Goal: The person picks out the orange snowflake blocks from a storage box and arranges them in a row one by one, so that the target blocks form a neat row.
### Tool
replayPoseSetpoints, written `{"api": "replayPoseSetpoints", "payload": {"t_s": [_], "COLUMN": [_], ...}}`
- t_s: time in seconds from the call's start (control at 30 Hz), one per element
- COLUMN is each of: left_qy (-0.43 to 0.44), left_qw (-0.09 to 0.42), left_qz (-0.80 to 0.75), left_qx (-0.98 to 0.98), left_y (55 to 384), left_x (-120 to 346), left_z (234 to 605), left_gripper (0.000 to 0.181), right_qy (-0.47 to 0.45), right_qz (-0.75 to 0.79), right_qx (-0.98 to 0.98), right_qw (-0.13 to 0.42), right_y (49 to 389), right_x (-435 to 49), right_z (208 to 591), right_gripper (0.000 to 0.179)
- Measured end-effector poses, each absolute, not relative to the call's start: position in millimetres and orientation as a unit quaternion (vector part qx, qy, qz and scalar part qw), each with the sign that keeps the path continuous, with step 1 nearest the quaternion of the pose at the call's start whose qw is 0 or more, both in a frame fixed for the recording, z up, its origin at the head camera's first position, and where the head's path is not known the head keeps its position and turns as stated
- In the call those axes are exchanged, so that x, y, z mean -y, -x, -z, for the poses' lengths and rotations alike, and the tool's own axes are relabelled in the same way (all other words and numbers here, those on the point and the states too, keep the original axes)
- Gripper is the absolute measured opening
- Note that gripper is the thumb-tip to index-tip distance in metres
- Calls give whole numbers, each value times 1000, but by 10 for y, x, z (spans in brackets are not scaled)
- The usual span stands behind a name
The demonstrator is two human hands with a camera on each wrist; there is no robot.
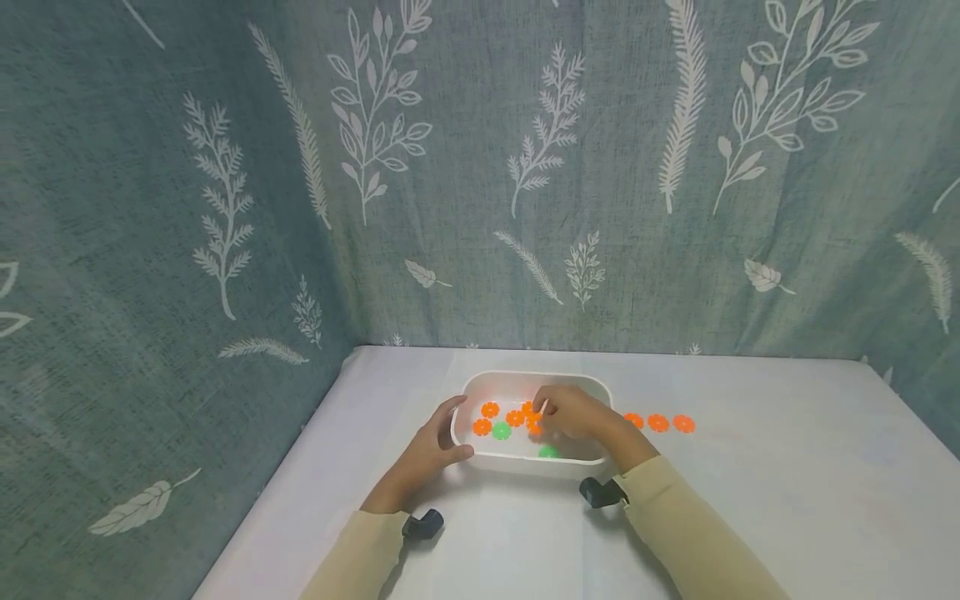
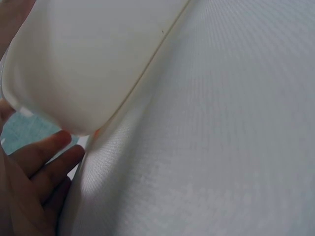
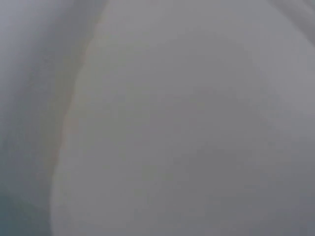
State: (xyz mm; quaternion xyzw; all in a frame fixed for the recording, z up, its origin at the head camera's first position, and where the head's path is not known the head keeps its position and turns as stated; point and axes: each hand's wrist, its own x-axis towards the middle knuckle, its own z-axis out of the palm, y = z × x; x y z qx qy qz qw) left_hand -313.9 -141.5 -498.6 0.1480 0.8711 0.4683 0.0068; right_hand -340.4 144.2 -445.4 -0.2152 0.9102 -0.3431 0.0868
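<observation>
On the white table stands a white plastic tub point(image 1: 517, 457) with rounded corners. Inside lie several orange flower-shaped discs point(image 1: 490, 409) and two green discs point(image 1: 501, 431). My left hand point(image 1: 435, 443) holds the tub's left end, thumb at the front rim and fingers around the far side; the left wrist view shows its fingers point(image 2: 54, 164) by the tub's end. My right hand point(image 1: 573, 412) reaches into the tub over the right wall, fingers curled down at a cluster of orange discs point(image 1: 533, 423). I cannot tell whether a disc is between its fingertips.
Three orange discs point(image 1: 658, 422) lie in a row on the table, right of the tub. A grey-green leaf-patterned curtain point(image 1: 480, 167) hangs behind the table point(image 1: 765, 500) and along its left side. The right wrist view is a blurred close-up of a pale surface point(image 3: 172, 123).
</observation>
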Motion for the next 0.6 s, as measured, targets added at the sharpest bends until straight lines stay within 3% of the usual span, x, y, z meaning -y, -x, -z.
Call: {"api": "replayPoseSetpoints", "payload": {"t_s": [0.4, 0.6], "left_qy": [-149, -141], "left_qw": [20, 17], "left_qz": [-479, -476], "left_qx": [-865, -868], "left_y": [3108, 3112], "left_x": [1427, 1419], "left_z": [4939, 4935], "left_gripper": [89, 89], "right_qy": [206, 192], "right_qz": [374, 351], "right_qx": [-897, -912], "right_qw": [118, 90], "right_y": [3324, 3263], "right_x": [-1681, -1815], "right_z": [4197, 4121], "right_gripper": [20, 16]}}
